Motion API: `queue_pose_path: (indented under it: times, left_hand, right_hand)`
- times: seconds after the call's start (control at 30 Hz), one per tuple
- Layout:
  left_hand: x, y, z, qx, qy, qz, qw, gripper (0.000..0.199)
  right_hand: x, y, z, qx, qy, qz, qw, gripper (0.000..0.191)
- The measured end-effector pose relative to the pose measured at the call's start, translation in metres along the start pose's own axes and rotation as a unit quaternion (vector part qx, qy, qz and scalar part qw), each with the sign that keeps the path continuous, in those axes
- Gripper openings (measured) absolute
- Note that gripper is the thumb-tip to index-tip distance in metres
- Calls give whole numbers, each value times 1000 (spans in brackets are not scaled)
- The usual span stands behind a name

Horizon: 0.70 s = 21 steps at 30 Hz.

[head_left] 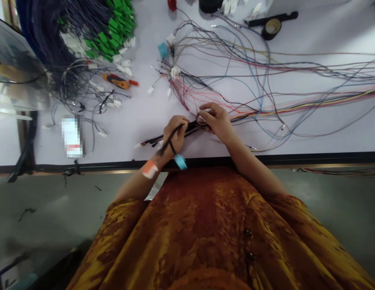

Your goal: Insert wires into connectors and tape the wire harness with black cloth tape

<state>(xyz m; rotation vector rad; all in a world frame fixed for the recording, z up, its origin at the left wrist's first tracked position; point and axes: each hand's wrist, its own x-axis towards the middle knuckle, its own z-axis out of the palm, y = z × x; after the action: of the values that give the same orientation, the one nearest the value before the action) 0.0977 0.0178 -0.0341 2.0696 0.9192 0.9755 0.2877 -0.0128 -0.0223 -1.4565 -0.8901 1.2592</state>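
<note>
My left hand [175, 135] closes around a black wire bundle [172, 135] near the front edge of the white table [136, 125]. A blue connector [180, 162] dangles from a black lead beside that hand. My right hand [216, 121] pinches the bundle's far end, where a small dark ring [201, 119] shows by its fingers. Whether the ring is tape or a wire loop I cannot tell. Many loose coloured wires [284, 96] fan out to the right of my right hand, and their strands nearly reach it.
A black tape roll [271, 29] and a black tool [272, 18] lie at the back right. An orange-and-black screwdriver [117, 81] lies left, beyond it a heap of dark wires with green connectors [110, 30]. A blurred label [72, 137] lies near the front edge.
</note>
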Motion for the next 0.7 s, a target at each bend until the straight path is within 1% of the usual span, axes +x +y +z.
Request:
queue_pose_path:
  times: [0.07,0.1,0.17,0.27,0.3,0.37,0.47,0.5,0.53,0.6,0.7]
  left_hand:
    - [1,-5,6,-58,39,-79,994,26]
    - [3,-6,8,-87,41,-113,989,29]
    - [6,-8,10,-138,11,-155,978,33]
    - [8,-9,12,-179,-50,-151,971,39]
    - [8,-10,14,-181,-58,-148,971,38]
    - [7,-10,17,-170,-45,-150,973,35]
    - [3,-12,23,-140,10,-141,980,32]
    - [2,-12,24,-133,17,-131,982,32]
    - [2,-12,24,-130,13,-121,984,31]
    - [2,-11,22,-135,-18,-111,984,29]
    - [6,-7,16,-145,-55,-114,981,27]
  right_hand:
    - [-6,3,-8,-6,-1,-2,1000,16]
    - [-8,4,-12,-8,-8,-5,1000,17]
    - [-12,7,-19,-4,-26,-4,1000,19]
    - [-14,12,-25,23,-40,11,999,25]
    - [-15,14,-26,35,-41,17,998,28]
    - [-15,17,-27,53,-39,17,998,32]
    - [-17,20,-27,50,-27,3,998,38]
    - [-18,21,-27,46,-25,-2,999,38]
    - [-19,21,-27,44,-24,-5,999,39]
    - [-21,23,-25,42,-25,-11,999,39]
    - [-22,24,-23,42,-23,-17,999,42]
